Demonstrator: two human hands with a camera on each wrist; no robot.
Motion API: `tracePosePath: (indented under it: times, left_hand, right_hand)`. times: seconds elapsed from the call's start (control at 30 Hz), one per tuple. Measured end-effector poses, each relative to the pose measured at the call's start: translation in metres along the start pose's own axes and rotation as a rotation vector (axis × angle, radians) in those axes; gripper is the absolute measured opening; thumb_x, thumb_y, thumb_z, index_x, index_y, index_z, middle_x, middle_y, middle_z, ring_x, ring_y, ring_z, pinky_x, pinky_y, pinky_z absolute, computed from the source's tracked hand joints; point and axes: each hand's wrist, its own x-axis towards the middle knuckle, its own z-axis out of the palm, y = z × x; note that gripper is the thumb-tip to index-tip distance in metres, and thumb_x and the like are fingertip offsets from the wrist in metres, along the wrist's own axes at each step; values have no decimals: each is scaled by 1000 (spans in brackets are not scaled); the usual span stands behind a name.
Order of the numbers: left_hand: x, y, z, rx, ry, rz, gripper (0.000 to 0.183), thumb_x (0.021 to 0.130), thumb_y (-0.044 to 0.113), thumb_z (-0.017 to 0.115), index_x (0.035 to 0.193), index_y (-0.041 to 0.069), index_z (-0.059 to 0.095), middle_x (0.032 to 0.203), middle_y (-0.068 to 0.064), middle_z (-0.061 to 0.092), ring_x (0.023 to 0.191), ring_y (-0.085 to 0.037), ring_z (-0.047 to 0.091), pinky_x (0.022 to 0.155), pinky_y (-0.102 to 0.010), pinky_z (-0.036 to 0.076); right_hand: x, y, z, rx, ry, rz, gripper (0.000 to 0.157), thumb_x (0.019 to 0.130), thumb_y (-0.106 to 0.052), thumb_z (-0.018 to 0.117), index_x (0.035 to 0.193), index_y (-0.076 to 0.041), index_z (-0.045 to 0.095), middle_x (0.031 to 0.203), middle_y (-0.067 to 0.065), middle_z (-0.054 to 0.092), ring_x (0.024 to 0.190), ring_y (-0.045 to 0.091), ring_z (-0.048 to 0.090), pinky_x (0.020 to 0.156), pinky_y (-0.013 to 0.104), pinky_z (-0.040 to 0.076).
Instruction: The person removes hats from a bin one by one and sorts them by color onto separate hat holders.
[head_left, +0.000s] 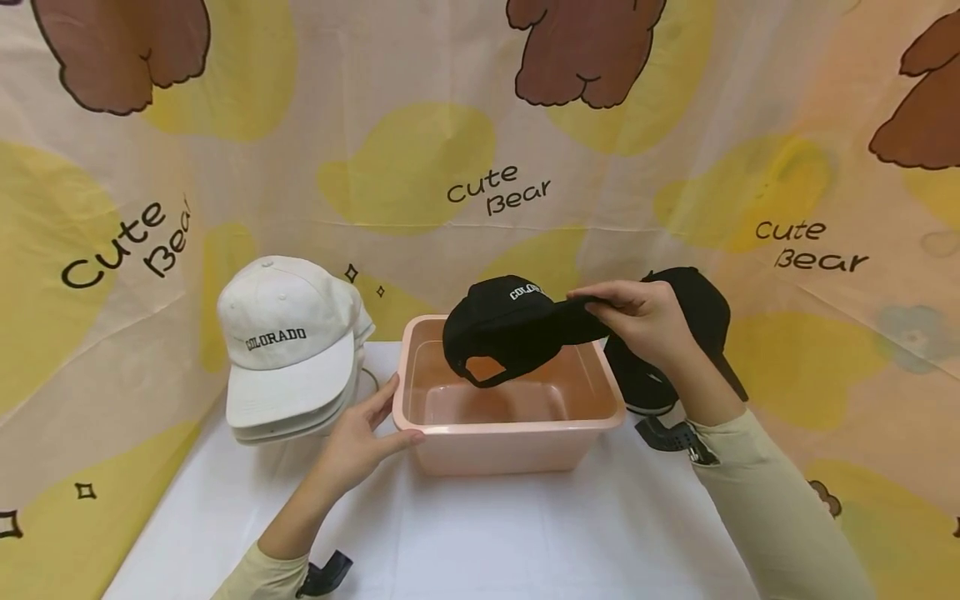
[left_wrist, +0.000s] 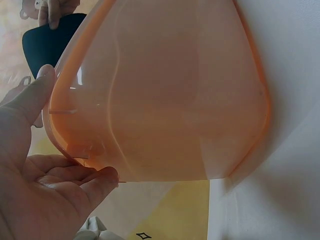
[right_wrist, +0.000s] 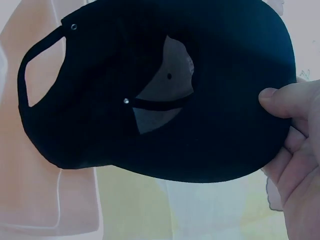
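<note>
My right hand point(head_left: 641, 321) pinches a black baseball cap point(head_left: 498, 325) by its brim, thumb on one face and fingers on the other. The cap hangs over a pink plastic bin point(head_left: 495, 450), its strap opening low and toward the left. Its underside and inner lining show in the right wrist view, where the thumb of the right hand point(right_wrist: 295, 130) presses near the brim's edge. Around the bin's left front corner, my left hand point(head_left: 363, 446) grips the rim. In the left wrist view, the left hand point(left_wrist: 50, 170) has thumb and fingertips at the bin's rim point(left_wrist: 62, 115).
A stack of white caps point(head_left: 281, 333) lettered COLORADO stands left of the bin. More black headwear point(head_left: 686, 317) sits at the right, partly behind my right forearm. A white tabletop point(head_left: 525, 533) lies beneath, and a printed curtain point(head_left: 405, 275) hangs close behind.
</note>
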Motion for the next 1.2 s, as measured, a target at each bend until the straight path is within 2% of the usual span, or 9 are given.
tracePosePath:
  times: [0.2,0.4,0.5,0.63,0.73,0.87,1.03,1.2]
  left_hand:
    - [0,0,0,7,1,-4,102,77,30,92,157,0,35,162,-17,36,144,-33,43,108,-39,47]
    - [0,-1,0,7,0,0,102,77,30,91,157,-1,35,162,-18,36,144,-33,44,107,-38,47]
    - [0,-1,0,8,0,3,102,78,30,91,157,-1,35,162,-18,36,144,-32,44,107,-38,48]
    - [0,-1,0,8,2,8,102,78,29,91,157,-1,35,161,-18,37,143,-32,44,108,-37,47]
    - [0,-1,0,4,3,14,101,78,27,91,157,-1,35,161,-18,37,143,-32,44,108,-37,47]
    - [0,1,0,4,3,16,101,79,28,91,157,-1,34,161,-19,36,144,-33,44,108,-37,47]
    - [1,0,1,-7,1,14,101,78,27,91,157,-1,34,161,-19,36,144,-33,44,108,-36,46]
    - [1,0,1,-12,3,9,102,78,26,92,157,-2,33,162,-19,35,144,-34,43,108,-35,46]
  right_hand:
    - [-4,-6,-2,-11,81,-29,33,80,22,73,104,1,80,101,17,78,96,2,73,75,12,58]
    - [-5,-10,-10,-27,118,-57,34,80,23,72,105,1,80,101,18,78,91,6,74,67,9,53]
    - [-5,-12,-14,-58,152,-81,34,80,23,73,104,1,80,100,18,78,79,2,70,59,7,46]
    - [-3,-14,-19,-68,200,-101,33,79,25,72,104,3,80,99,20,78,79,2,71,65,7,52]
    - [-1,-17,-23,-38,218,-111,31,81,25,69,105,6,78,100,23,77,94,8,75,79,16,60]
    - [1,-19,-30,-27,243,-122,28,83,25,67,105,9,77,101,25,76,95,10,76,80,18,60]
    - [2,-19,-40,-52,291,-108,28,85,23,67,105,8,78,102,21,77,97,11,75,83,19,60]
    - [3,-19,-50,-70,329,-100,25,84,24,67,104,13,76,103,21,77,101,10,75,87,20,60]
